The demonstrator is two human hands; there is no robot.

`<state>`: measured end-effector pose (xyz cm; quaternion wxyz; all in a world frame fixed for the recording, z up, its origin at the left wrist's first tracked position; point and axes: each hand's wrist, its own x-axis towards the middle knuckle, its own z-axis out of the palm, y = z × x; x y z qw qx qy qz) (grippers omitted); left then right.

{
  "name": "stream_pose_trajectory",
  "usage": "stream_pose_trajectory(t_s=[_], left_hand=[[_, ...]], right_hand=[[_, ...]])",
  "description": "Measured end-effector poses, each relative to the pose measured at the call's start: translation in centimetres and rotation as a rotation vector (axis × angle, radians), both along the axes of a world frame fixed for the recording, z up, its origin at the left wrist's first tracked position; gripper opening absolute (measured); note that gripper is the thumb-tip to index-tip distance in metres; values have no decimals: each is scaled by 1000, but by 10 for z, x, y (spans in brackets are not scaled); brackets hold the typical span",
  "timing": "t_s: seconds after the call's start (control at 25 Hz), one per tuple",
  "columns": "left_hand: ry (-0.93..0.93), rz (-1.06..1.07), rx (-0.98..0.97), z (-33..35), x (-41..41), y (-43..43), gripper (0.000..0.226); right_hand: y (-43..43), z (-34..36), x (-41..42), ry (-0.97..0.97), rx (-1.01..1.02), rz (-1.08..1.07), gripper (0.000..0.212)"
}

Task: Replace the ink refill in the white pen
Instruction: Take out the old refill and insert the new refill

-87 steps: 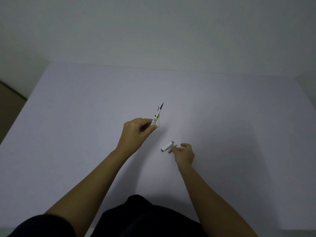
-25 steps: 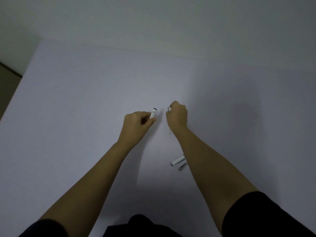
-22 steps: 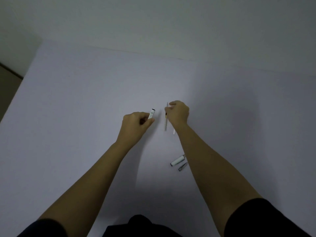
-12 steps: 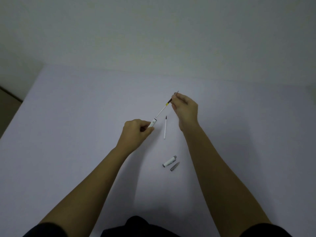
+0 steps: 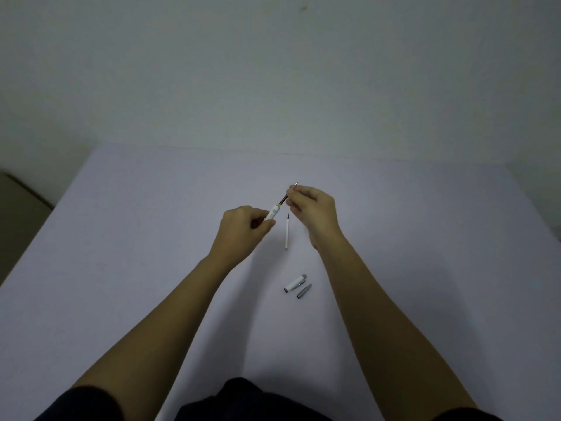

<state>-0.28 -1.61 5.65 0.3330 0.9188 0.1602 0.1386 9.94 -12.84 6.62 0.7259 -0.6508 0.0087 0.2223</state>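
L hand [image 5: 243, 227] closed round white pen barrel [image 5: 271, 214] above table [image 5: 121, 238], R hand [image 5: 311, 208] pinching ink refill [image 5: 285, 199] partly inside barrel, 2nd refill [image 5: 287, 235] lying between hands, white cap [image 5: 295, 283] w/ grey tip piece [image 5: 304, 291] just beside it, nearer the person.

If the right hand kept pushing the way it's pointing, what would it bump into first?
Probably the white pen barrel pinched in the left hand: the right hand aims the refill down-left into it, though depth is unclear.
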Motion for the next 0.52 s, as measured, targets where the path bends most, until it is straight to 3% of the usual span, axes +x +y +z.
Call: stream_pose_trajectory(t_s=[0.36,0.52], left_hand=[[-28,4,43,11,-14,-9,27],[-42,2,-1,14,-18,-14,23]], right_hand=[[-16,-5,-23,18,-72,28,17],[-47,-60,-27,-37,-526,-94,18]])
